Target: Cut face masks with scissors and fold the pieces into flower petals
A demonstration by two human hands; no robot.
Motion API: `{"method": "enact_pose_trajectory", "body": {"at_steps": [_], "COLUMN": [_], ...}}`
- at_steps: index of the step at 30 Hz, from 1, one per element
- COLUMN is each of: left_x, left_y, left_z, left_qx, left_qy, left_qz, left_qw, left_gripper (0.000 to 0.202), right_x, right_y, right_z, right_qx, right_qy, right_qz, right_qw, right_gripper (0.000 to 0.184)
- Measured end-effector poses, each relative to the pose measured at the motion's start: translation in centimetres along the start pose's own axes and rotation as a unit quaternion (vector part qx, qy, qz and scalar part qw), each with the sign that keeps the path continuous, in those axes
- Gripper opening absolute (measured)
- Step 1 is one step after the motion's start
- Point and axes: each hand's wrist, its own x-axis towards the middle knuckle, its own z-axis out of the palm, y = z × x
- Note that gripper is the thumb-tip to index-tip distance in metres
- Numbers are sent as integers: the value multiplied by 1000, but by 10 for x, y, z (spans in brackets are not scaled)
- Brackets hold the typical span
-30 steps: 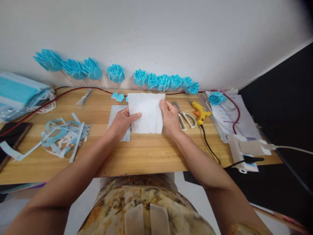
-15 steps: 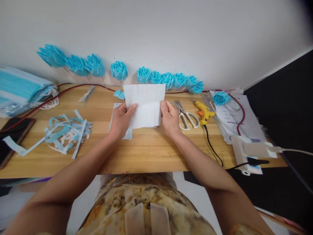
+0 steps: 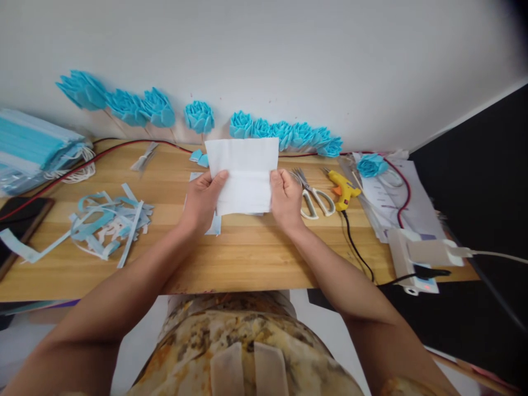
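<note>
Between my two hands a creased white sheet, like non-woven mask cloth, is held up over the table. My left hand pinches its left edge, thumb in front and fingers behind. On the right edge, my right hand is closed in the same way. Pale blue cloth pieces lie on the table partly behind the sheet and my left hand. Just right of my right hand are white-handled scissors, and beyond them a yellow glue gun.
Several blue cloth flowers stand along the wall. Face masks are piled at the far left, near a phone and cut strips. A red-black cable runs along the back. At right are papers and a power strip.
The white sheet looks flatter and its lower edge more even. My hands have barely moved and still grip both sides. The whole view has shifted slightly.
</note>
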Motion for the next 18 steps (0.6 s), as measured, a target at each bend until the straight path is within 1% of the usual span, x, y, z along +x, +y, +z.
{"method": "enact_pose_trajectory", "body": {"at_steps": [4,9,12,14,16,18], "left_x": [0,-1,-3,-6,-9,-11], "left_y": [3,1,-3,-4,-2,1], "left_z": [0,-3,-3,-2,0,0], "left_qx": [-18,9,27,54,88,106], "left_qy": [-12,2,-1,-23,-62,-91], "left_qz": [-11,-5,-20,-35,-47,-42], "left_qw": [1000,1000,999,998,993,989], "left_gripper": [43,42,45,47,49,49], "right_x": [0,4,9,11,13,13], "right_y": [5,18,21,20,16,11], "right_z": [1,-2,-6,-9,-11,-13], "right_qx": [24,59,93,92,72,51], "right_qy": [-11,-72,-68,-50,-37,-40], "right_qz": [4,25,40,44,49,50], "right_qw": [1000,995,993,994,996,997], "right_gripper": [40,45,47,47,47,48]}}
